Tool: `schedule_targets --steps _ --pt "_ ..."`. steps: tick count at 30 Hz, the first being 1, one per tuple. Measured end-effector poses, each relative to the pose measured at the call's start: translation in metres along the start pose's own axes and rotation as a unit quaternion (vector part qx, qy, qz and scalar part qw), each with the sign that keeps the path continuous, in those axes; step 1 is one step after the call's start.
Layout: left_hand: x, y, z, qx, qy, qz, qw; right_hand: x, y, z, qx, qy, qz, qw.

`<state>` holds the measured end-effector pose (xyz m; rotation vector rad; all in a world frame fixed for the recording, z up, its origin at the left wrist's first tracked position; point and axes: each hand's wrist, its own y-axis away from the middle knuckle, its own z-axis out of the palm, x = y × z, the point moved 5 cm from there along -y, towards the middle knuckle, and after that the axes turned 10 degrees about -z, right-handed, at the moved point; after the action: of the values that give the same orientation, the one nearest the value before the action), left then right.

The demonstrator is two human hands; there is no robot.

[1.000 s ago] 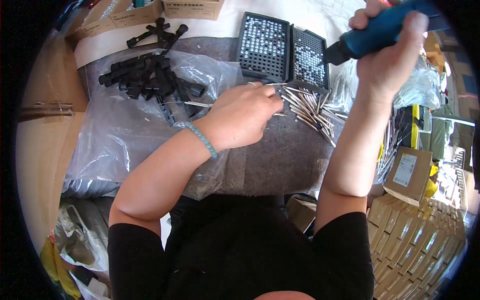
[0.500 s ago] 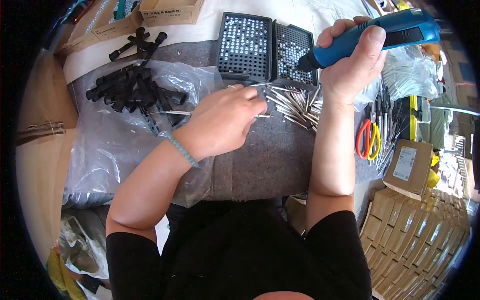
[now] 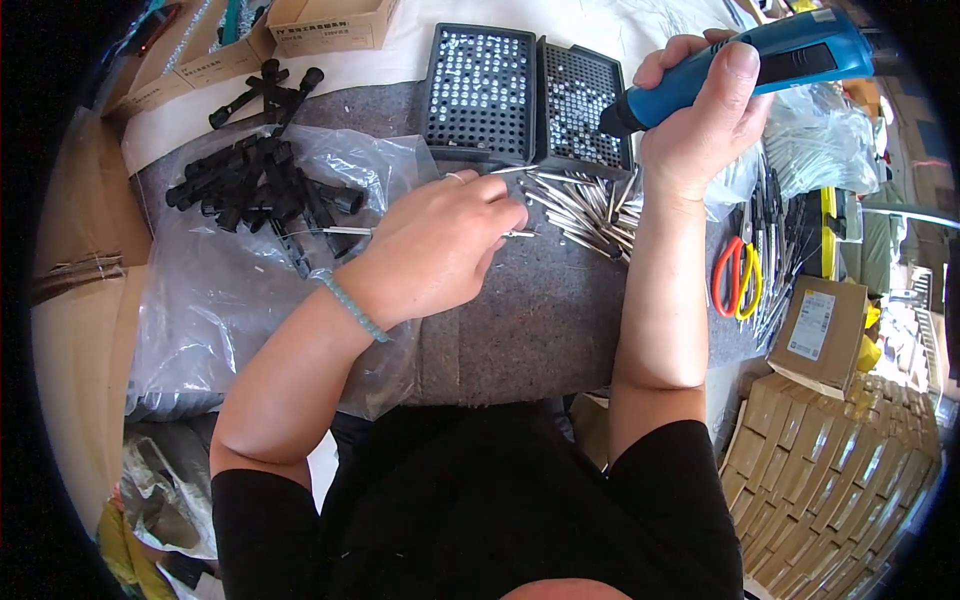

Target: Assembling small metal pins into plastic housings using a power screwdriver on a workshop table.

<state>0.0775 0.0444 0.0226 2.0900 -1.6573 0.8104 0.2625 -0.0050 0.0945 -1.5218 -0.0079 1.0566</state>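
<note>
My right hand is wrapped round a blue cordless electric screwdriver, tilted so its black nose points down and left over the right-hand black tray. That tray has a grid of holes partly filled with small silver screws; the bit's end is hard to make out. My left hand is closed on a thin silver metal rod lying across under the palm, its other end showing past the fingertips. Beside those fingers is a loose pile of silver rods. A second black tray, with larger silver pieces in its holes, stands just beyond.
Black plastic tubular parts lie heaped on a clear plastic bag at left. Open cardboard boxes stand at the back left. Red-and-yellow-handled pliers lie at right, near a small carton and stacked cardboard boxes.
The screwdriver nose has shifted slightly right over the right-hand tray. My left hand keeps its grip on the rod, and the whole view has moved a little.
</note>
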Motion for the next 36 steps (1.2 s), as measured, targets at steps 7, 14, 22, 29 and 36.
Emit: schedule_targets --steps 7,14,22,29,36 --pt "0.000 0.000 0.000 0.002 0.005 0.005 1.000 0.003 0.000 -0.001 -0.010 0.003 0.002 1.000" --pt "0.000 0.002 0.000 0.009 -0.004 0.006 1.000 0.002 0.002 0.001 -0.008 0.009 0.001 1.000" --pt "-0.002 -0.001 0.004 0.024 -0.017 -0.001 1.000 -0.031 -0.006 -0.003 -0.045 -0.122 0.083 0.988" --pt "-0.001 -0.001 0.004 0.028 -0.029 -0.007 0.999 -0.064 0.051 0.025 -0.069 -0.062 0.140 0.986" --pt "-0.004 0.000 0.006 0.012 -0.016 -0.022 1.000 -0.059 0.060 0.033 -0.099 -0.044 0.147 0.983"
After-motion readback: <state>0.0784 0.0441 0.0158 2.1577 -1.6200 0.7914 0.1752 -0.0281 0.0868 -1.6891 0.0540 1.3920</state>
